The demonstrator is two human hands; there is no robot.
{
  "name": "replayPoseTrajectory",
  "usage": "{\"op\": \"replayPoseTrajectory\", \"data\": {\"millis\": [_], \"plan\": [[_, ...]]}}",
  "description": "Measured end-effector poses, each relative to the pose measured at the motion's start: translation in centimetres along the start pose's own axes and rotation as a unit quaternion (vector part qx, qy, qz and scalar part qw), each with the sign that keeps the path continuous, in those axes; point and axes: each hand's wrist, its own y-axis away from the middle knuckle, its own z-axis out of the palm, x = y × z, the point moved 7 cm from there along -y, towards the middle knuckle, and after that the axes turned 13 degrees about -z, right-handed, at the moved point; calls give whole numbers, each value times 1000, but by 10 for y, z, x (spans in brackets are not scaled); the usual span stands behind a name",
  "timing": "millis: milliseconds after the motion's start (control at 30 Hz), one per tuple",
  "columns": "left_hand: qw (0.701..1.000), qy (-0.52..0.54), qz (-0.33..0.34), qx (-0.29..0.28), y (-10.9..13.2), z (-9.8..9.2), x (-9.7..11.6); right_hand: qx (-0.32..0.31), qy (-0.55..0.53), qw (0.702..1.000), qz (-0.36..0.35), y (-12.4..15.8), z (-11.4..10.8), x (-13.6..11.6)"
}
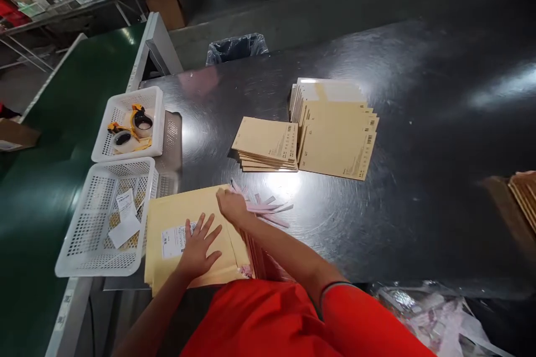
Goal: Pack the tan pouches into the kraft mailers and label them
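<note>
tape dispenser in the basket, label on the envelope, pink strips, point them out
yellow and black tape dispenser [142,121], head view, on its tape roll
white rectangular paper label [171,241], head view, its middle
pink paper strips [272,207], head view, fanned ends

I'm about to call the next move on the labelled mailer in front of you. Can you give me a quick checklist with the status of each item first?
1. Mailer pinned: left hand lies flat on the mailer with fingers spread: ok.
2. Label is face up on the mailer and uncovered: ok.
3. Grip: right hand is at the mailer's far edge; whether it holds anything: cannot tell.
4. Flap sealed: the right hand covers that edge: cannot tell.
5. Work area: pink strips lie loose on the table beside the right hand: not ok.
6. Mailer stacks lie apart from both hands: ok.
</note>
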Motion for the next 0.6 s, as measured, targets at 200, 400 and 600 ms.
{"op": "replayPoseTrajectory", "data": {"millis": [200, 400, 600], "plan": [[999, 10, -35, -5, -3, 0, -2, 14, 14, 1000, -5, 22, 5, -6], [998, 54, -40, 17, -3, -5, -1, -34, -6, 998, -53, 166, 34, 9], [952, 93, -215, 197, 30, -50, -56, -64, 77, 993, -65, 218, 20, 77]]}}
